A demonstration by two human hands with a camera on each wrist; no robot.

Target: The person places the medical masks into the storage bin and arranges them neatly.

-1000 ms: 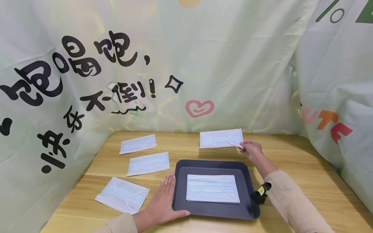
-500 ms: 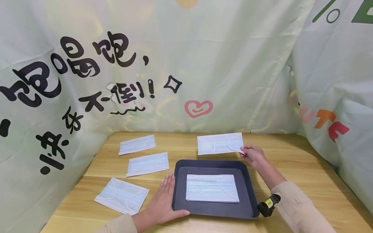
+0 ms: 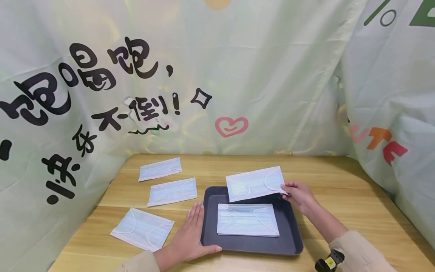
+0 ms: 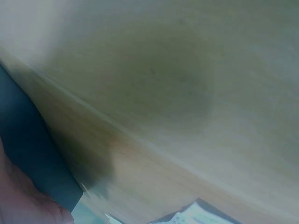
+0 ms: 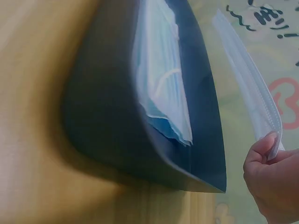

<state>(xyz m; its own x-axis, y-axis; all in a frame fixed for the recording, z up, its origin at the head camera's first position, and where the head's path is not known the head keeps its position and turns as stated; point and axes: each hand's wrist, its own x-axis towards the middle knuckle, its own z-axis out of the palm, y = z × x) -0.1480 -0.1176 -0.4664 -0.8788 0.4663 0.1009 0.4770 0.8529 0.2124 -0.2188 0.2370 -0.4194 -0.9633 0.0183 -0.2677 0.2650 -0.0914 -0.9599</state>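
Note:
A light blue face mask (image 3: 255, 184) hangs in the air over the back part of the dark grey tray (image 3: 295, 230). My right hand (image 3: 300, 197) pinches that mask at its right end; the right wrist view shows thumb and fingers on the end of the mask (image 5: 247, 77). Inside the tray lies a small stack of face masks (image 3: 248, 220), apart from the held one. My left hand (image 3: 192, 236) rests against the tray's left wall, fingers straight and thumb along the front edge. In the left wrist view only part of the left hand (image 4: 28, 200) shows, blurred.
Left of the tray, three single face masks lie flat on the wooden table: a far mask (image 3: 160, 169), a middle mask (image 3: 172, 192) and a near mask (image 3: 142, 228). A printed curtain (image 3: 272, 75) hangs behind the table and along its sides.
My right hand has brought the held face mask nearer, from beyond the tray to over its back part, and the mask has tilted slightly. My left hand and the tray stay in place.

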